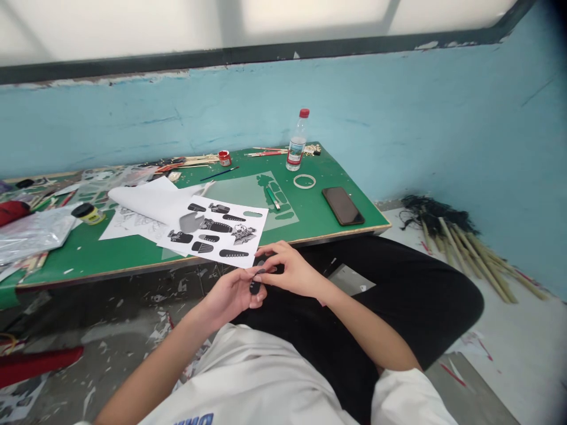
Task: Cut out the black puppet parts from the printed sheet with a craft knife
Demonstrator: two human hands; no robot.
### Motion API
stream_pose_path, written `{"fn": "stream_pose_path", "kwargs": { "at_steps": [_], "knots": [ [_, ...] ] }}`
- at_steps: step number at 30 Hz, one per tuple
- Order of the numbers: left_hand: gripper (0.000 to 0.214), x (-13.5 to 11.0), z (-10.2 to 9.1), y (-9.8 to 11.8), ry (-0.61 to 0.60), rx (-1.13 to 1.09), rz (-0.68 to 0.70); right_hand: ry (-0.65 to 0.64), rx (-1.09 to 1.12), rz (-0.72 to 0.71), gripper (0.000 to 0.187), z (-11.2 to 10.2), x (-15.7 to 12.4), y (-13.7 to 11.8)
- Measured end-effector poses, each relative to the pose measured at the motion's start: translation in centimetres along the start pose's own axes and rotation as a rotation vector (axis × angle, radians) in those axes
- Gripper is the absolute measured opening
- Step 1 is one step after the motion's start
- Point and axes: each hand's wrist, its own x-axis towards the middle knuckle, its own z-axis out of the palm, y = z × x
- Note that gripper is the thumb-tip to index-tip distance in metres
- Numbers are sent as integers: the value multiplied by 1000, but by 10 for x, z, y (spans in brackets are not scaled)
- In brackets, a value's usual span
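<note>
A small dark cut-out piece (255, 287) with pale marks is held in front of my lap, just off the table's front edge. My left hand (234, 298) grips it between thumb and curled fingers. From the right, my right hand (295, 271) pinches its upper end, thumb and fingertips meeting close to the left thumb. Just beyond my hands lies a white sheet printed with black shapes (233, 254), one corner jutting over the edge. A hole shows in it where a shape is gone. Behind it, a translucent plastic sheet (286, 219) with cut-outs carries a green craft knife (273, 198).
On the green table (319, 230) are a phone (342, 205), a tape roll (305, 181), a water bottle (296, 144), a red paint jar (224, 158) and a yellow jar (88, 213). Bundled sticks (473, 254) lie on the floor at right. Paper scraps litter the floor.
</note>
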Motion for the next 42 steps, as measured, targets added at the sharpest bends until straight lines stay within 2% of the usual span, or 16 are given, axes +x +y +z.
{"fn": "stream_pose_path", "kwargs": {
  "at_steps": [6,12,21,30,36,42],
  "knots": [
    [31,-2,-2,0,-1,14,2,1,-10,-21,11,1,0,-1],
    [29,-3,-1,-1,18,54,9,-1,-30,-63,2,1,-4,-9],
    [28,-5,2,0,56,84,28,69,-39,-97,3,0,-5,-14],
    [33,1,-9,-12,133,73,-19,115,-38,-104,5,-5,-4,-19],
    [35,0,-16,-26,209,181,-5,133,-66,-47,10,-20,-8,-21],
    [31,-7,-10,-23,229,379,124,176,-15,-52,6,-26,-12,-27]
  ]
}}
